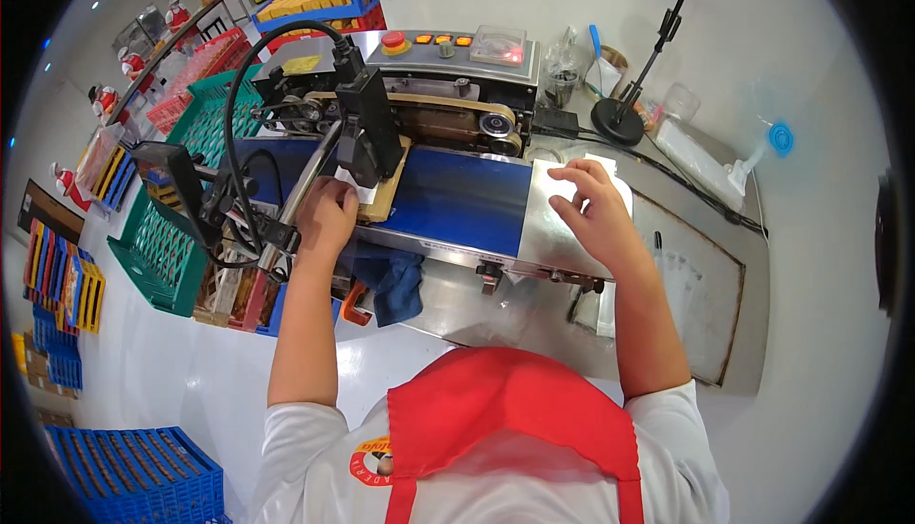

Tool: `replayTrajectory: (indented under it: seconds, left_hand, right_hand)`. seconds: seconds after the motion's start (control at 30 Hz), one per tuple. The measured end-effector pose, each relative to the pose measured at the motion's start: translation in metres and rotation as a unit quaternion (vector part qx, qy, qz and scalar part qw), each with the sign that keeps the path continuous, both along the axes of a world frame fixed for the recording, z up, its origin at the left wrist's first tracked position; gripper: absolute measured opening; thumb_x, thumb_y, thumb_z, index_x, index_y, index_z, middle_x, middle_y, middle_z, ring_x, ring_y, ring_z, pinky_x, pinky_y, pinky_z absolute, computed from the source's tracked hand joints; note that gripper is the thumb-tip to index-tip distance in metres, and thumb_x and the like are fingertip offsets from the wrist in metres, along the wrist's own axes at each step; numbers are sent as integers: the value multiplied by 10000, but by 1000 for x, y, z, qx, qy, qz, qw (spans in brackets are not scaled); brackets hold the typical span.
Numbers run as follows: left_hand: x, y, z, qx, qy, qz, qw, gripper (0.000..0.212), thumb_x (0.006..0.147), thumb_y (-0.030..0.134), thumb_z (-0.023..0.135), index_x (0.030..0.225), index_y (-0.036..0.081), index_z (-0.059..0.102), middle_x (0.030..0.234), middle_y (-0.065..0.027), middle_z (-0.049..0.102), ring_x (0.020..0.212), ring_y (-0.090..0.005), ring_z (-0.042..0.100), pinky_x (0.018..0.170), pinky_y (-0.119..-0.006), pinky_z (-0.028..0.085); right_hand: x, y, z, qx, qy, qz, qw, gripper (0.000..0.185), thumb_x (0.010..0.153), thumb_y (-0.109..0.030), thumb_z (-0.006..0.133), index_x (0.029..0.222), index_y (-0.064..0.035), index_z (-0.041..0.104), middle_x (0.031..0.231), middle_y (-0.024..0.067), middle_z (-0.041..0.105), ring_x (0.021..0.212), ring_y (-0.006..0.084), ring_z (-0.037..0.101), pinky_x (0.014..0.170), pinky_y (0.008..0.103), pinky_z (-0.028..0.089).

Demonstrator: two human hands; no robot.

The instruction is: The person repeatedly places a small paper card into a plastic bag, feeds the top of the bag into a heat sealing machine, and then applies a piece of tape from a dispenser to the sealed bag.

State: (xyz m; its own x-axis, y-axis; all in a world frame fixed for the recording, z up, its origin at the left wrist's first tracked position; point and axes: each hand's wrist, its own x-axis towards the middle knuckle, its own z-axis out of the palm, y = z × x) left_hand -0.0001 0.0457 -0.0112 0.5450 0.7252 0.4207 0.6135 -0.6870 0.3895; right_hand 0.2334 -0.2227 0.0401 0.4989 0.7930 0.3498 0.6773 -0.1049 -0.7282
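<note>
A continuous band sealer with a blue conveyor belt stands before me. My left hand is at the belt's left part, beside a black print head on a steel rod. Its fingertips are at a white slip lying by a tan board under the head. Whether the fingers grip the slip is hidden. My right hand hovers at the steel end plate, thumb and fingers apart, nothing visible between them. White paper or film shows just behind that hand.
The control panel has a red emergency stop button. A ring lamp's base and cables are at the back right. A blue cloth hangs at the front edge. Green crates stand left; several people work far off.
</note>
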Motion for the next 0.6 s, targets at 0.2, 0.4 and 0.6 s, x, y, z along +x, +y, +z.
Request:
replayTrajectory:
  seconds: [0.2, 0.4, 0.6]
  left_hand:
    - [3, 28, -10, -98, 16, 153, 983, 356, 793, 415, 558, 862, 72, 628, 891, -139, 635, 894, -336, 595, 760, -405, 447]
    - [2, 56, -20, -193, 24, 175, 965, 334, 729, 406, 585, 836, 91, 570, 685, -87, 617, 700, -229, 623, 668, -365, 459]
    - [-3, 48, -20, -155, -99, 181, 966, 584, 646, 299, 672, 1125, 37, 465, 1015, -238, 594, 985, -407, 567, 865, -425, 444]
  right_hand:
    - [0, -13, 2, 0, -21, 4, 1000, 290, 785, -60, 655, 1070, -46, 607, 1087, 83, 522, 647, 129, 508, 641, 269, 455]
    - [3, -17, 2, 28, -16, 16, 999, 305, 768, -30, 663, 1067, -53, 606, 1074, 79, 521, 632, 117, 496, 608, 265, 446]
    - [1, -15, 6, 39, -12, 41, 998, 297, 763, -20, 662, 1053, -53, 609, 1049, 74, 535, 641, 117, 496, 601, 261, 440]
